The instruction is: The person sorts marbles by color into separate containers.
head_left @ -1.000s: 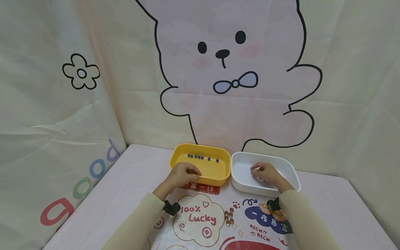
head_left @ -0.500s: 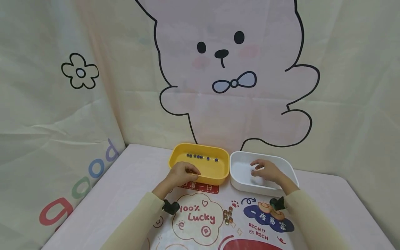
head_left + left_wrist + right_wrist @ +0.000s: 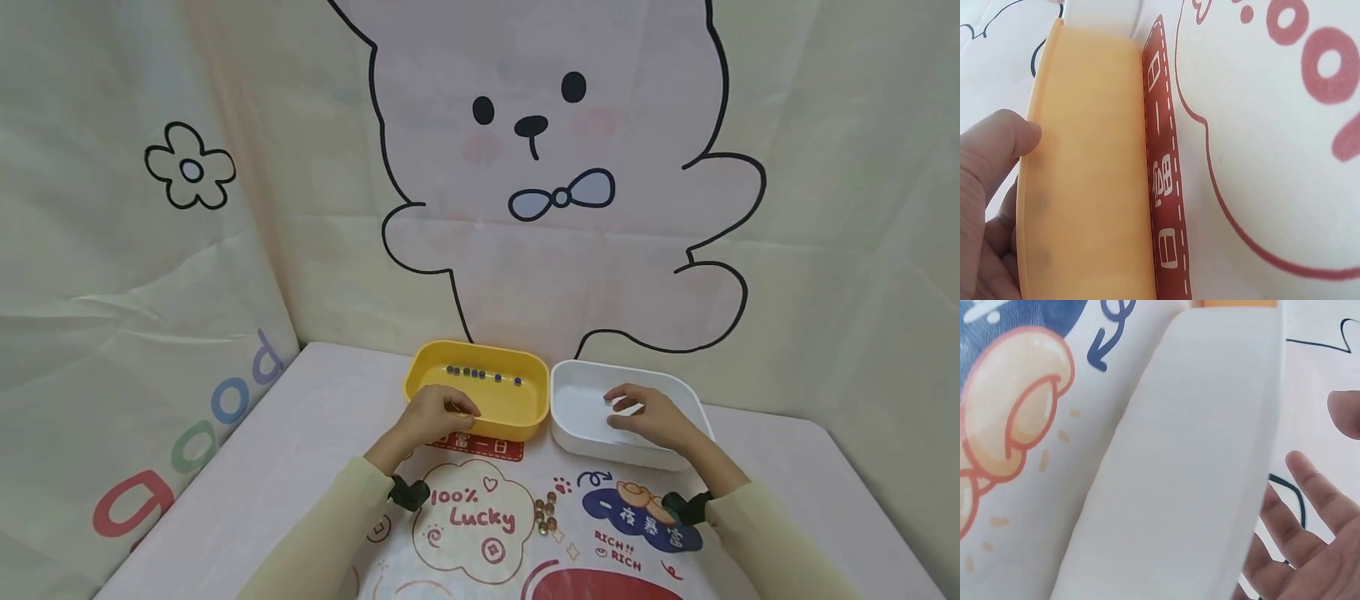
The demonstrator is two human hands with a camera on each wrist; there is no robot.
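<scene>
At the lower middle of the head view, the left hand (image 3: pixel 437 414) has its thumb against the near rim of the yellow tray (image 3: pixel 517 431) and its fingers curled over inside, a light pinch on the edge. A row of blue beads (image 3: pixel 482 374) lies along the tray's far side.

Right of centre, the right hand (image 3: pixel 654 415) hangs over the white tray (image 3: pixel 592 446), fingers spread and thumb well apart; I can see nothing pinched there. A small glassy bead (image 3: pixel 609 402) shows just by the index fingertip, above or on the tray's floor; I can't tell whether finger and bead touch.

The step looks to me like setting that bead in the white tray. I'd keep the fingertips low and part them gently, since round glass could roll or bounce. The left thumb should stay light, lest it tip the rim and send the blue row rolling. Amber beads (image 3: pixel 542 517) sit clustered on the tablecloth (image 3: pixel 337 400), below the trays, so the right sleeve (image 3: pixel 772 533) ought to travel clear of them.
</scene>
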